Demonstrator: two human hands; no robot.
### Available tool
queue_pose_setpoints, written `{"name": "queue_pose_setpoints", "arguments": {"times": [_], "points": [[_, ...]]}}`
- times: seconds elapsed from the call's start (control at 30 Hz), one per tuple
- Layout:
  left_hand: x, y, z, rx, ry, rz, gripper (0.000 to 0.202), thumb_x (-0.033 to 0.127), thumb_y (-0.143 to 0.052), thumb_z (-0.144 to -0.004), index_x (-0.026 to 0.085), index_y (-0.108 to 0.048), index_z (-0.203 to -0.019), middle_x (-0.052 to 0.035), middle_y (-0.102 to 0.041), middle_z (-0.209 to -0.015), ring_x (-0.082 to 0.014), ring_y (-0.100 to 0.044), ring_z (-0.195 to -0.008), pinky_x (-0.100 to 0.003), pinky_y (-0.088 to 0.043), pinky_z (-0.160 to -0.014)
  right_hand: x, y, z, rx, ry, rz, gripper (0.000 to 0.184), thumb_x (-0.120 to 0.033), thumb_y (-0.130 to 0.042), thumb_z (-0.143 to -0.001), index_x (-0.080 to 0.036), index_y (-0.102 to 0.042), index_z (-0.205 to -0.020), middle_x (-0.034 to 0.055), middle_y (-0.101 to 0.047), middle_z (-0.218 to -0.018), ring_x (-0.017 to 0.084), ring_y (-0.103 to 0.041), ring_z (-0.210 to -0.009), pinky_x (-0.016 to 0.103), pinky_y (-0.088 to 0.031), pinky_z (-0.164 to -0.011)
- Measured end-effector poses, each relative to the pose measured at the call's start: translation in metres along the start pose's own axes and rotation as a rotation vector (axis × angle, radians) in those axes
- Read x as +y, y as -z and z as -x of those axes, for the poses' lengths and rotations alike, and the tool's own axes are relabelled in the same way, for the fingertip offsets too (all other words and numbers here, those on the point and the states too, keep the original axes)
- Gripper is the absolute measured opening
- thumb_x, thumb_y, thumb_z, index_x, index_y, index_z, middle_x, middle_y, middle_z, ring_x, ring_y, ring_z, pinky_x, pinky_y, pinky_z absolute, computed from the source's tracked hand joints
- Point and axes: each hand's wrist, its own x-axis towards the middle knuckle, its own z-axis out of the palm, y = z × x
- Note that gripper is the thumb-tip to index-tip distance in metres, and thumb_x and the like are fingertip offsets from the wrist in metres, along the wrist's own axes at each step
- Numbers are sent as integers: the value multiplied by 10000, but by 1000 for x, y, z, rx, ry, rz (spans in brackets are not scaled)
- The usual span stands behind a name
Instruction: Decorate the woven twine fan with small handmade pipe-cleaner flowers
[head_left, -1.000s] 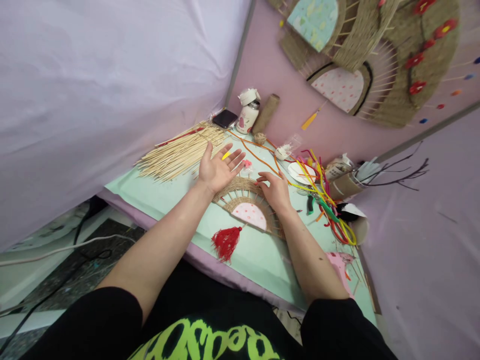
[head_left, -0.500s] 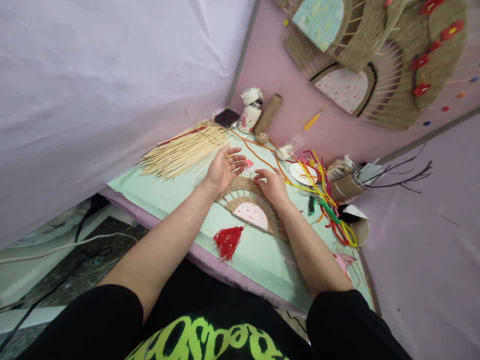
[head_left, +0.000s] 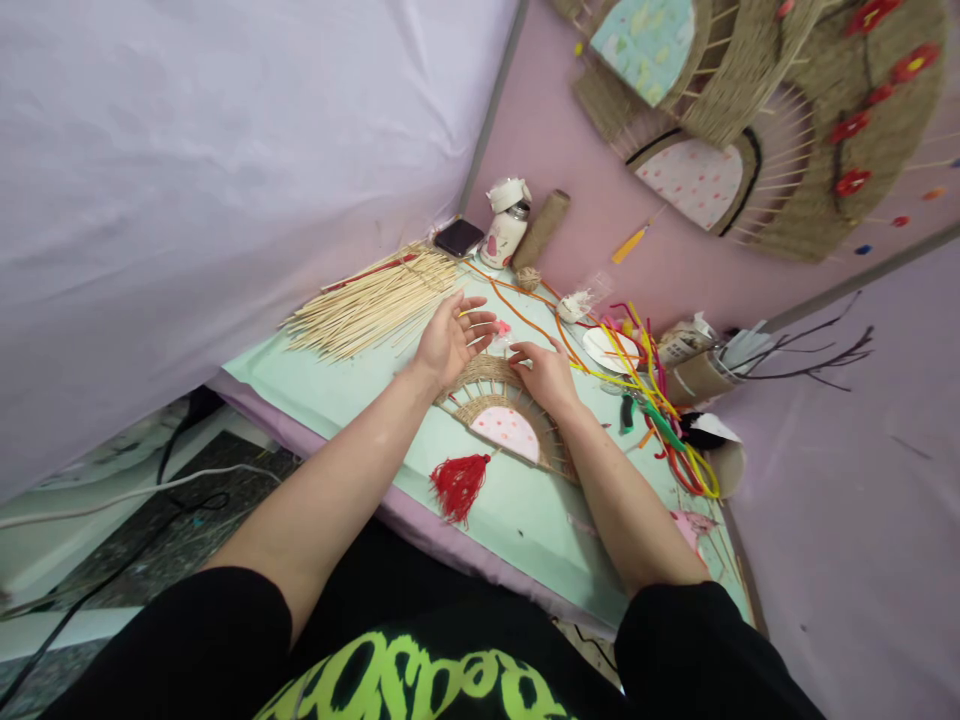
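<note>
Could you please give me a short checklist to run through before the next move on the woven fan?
1. The woven fan lies flat on the green mat: ok.
2. The right hand rests on the fan's upper edge: ok.
3. The left hand is open, palm up, with nothing seen in it: ok.
4. Whether the right hand pinches anything: cannot tell.
5. The red tassel lies below the fan, apart from both hands: ok.
6. The bamboo sticks lie heaped beside the left hand, untouched: ok.

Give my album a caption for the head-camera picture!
Left hand and right hand at a woven fan, red tassel attached, sticks beside.
</note>
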Motion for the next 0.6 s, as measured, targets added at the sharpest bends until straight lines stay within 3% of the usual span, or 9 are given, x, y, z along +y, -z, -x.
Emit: {"name": "queue_pose_setpoints", "arguments": {"times": [0.23, 0.4, 0.5, 0.6], "points": [[2, -1, 1, 6, 5, -13, 336, 473, -470, -864, 185, -597, -980, -40, -654, -831, -155, -650, -802, -296, -502, -781, 0, 2, 0, -26, -23, -26, 287, -146, -563, -821, -254, -618, -1081, -1, -763, -951, 203, -686, -983, 535, -226, -1125], [0, -2, 1, 15, -30, -104, 356, 510, -473, -848, 198, -595, -970, -41, -654, -844, -163, -647, -809, -302, -491, -787, -2, 16, 3, -3, -32, -51, 322, -140, -528, -822, -250, -614, -1112, 20, -754, -1004, 211, -679, -1000, 540, -215, -1135], [-9, -1, 1, 58, -205, -432, 282, 442, -479, -855, 211, -596, -967, -43, -655, -866, -181, -635, -832, -329, -470, -826, -4, 28, 9, 49, -40, -44, 422, -75, -442, -803, -247, -595, -1157, 19, -748, -1031, 201, -663, -1037, 534, -198, -1144], [-21, 0, 3, 12, -453, -996, 204, 254, -523, -822, 217, -622, -995, -62, -670, -965, -224, -599, -978, -375, -405, -949, -5, 35, 16, 74, -49, -21, 483, -30, -381, -785, -233, -586, -1172, 19, -749, -1022, 191, -655, -1048, 525, -191, -1143]]}}
